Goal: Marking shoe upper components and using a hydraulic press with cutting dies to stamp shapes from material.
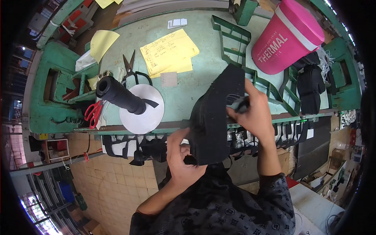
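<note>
A thick stack of black fabric pieces (213, 121), cut to an angled shape, is held up at the table's front edge. My left hand (182, 158) is closed round its lower left side, thumb and fingers curled. My right hand (253, 107) grips its upper right side, with a dark loose part between thumb and fingers; some fingertips are hidden behind the stack. To the left, a roll of black strip (121, 96) stands on a white disc (152, 113), its free end sticking out. Black-handled scissors (133, 70) lie just beyond the disc.
Yellow handwritten sheets (168, 51) and a small grey card (169, 79) lie on the green table (180, 102). Green metal cutting frames (235, 39), a pink insulated jug (284, 39) and black bundles (311, 92) occupy the right. Red-handled scissors (93, 114) hang at the left edge.
</note>
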